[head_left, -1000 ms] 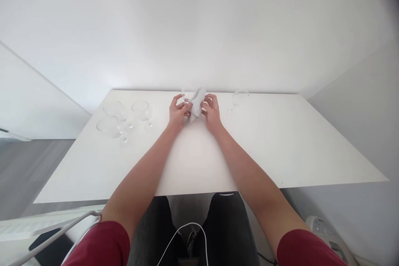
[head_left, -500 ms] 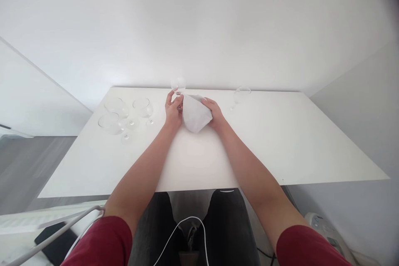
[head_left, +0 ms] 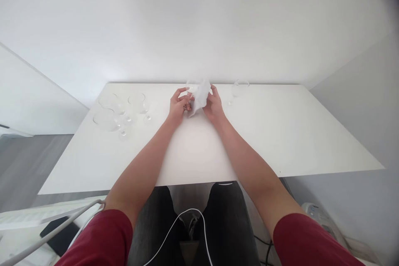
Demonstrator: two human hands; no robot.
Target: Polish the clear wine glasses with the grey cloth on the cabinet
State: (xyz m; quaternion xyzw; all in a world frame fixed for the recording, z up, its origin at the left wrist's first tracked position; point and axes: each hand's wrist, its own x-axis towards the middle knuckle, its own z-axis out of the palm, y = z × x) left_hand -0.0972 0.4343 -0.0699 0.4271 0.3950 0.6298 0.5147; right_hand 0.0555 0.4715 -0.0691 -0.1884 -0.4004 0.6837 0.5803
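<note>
Over the back middle of the table, my left hand (head_left: 178,107) is closed around a clear stemmed glass (head_left: 192,81), its fingers near the stem and foot. Part of the bowl shows faintly above the fingers; the rest is covered. A thin white cloth (head_left: 201,94), crumpled and narrow, hangs against the glass. My right hand (head_left: 215,106) grips this cloth from the right side, with its fingertips partly hidden behind it.
Three clear stemmed glasses stand on the left of the white table (head_left: 193,153): a front one (head_left: 107,120), a rear one (head_left: 112,104) and one further right (head_left: 137,104). Another glass (head_left: 239,89) is at the back, right of my hands. A white cable (head_left: 195,210) loops over my lap.
The cloth has gone from spread out to bunched and upright between my hands. The glass and my left hand have shifted right. My view has moved slightly.
</note>
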